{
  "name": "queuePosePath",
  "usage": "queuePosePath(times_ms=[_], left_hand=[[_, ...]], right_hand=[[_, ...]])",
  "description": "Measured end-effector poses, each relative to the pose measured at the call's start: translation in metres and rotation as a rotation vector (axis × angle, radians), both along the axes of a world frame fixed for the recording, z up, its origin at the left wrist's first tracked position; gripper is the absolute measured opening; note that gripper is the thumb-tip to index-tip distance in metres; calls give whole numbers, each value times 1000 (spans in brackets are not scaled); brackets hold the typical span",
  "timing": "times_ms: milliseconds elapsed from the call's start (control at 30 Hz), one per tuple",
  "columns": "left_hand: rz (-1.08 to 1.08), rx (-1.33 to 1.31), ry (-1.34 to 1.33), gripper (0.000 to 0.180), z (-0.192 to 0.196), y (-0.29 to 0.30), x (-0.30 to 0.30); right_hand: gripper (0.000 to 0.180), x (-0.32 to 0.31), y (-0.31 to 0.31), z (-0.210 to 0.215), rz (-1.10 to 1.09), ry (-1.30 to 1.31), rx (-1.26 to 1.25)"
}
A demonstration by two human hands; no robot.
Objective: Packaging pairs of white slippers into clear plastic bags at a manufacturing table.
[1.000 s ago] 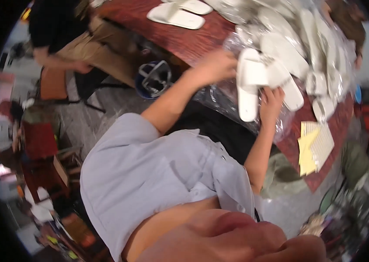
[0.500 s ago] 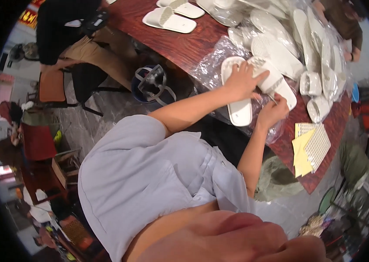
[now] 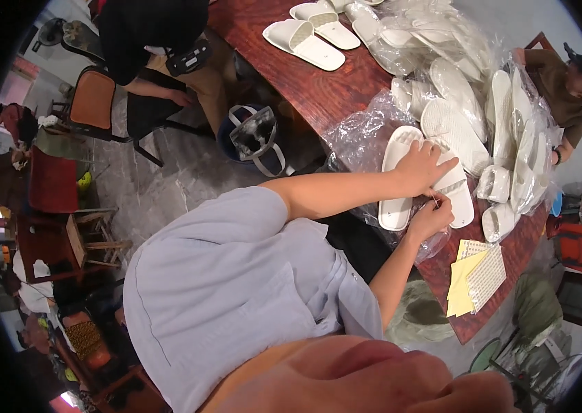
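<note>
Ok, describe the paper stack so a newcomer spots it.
Find the reddish wooden table and follow it to its lowest corner in view. The paper stack lies there, below and right of the person's right hand. Its flat yellow and gridded sheets set it apart from the rounded white slippers.

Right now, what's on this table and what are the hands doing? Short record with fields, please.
Left hand: spread across a pair of white slippers
Right hand: fingers curled beside the left hand; grip unclear
Around the pair: crumpled clear plastic
Pile beyond: more white slippers, many in clear plastic
Near corner: yellow and white sheets
Table: dark red, wood-grained
</note>
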State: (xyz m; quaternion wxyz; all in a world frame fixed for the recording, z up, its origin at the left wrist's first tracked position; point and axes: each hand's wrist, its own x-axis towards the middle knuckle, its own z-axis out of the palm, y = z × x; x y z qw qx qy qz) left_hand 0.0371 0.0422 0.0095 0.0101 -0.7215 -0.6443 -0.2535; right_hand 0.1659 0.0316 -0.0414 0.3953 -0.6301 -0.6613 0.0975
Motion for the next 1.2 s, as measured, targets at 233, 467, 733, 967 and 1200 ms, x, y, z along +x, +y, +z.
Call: queuePosePath(times_ms=[233, 467, 733, 967, 1200], left_hand=[[-46, -59, -25, 90, 7, -1, -6], [22, 158, -46, 83, 49, -29, -59], [242, 323, -252, 93, 78, -58, -205], [447, 439, 54, 73, 72, 17, -417], [701, -58, 204, 79, 47, 61, -569]], right_hand=[[19, -1, -4, 3, 35, 0, 9], [18, -1, -1, -4, 193, 192, 20], [29, 0, -4, -1, 200, 700, -117], [42, -2, -1, -1, 128, -217, 45], [39, -21, -3, -4, 103, -278, 71]])
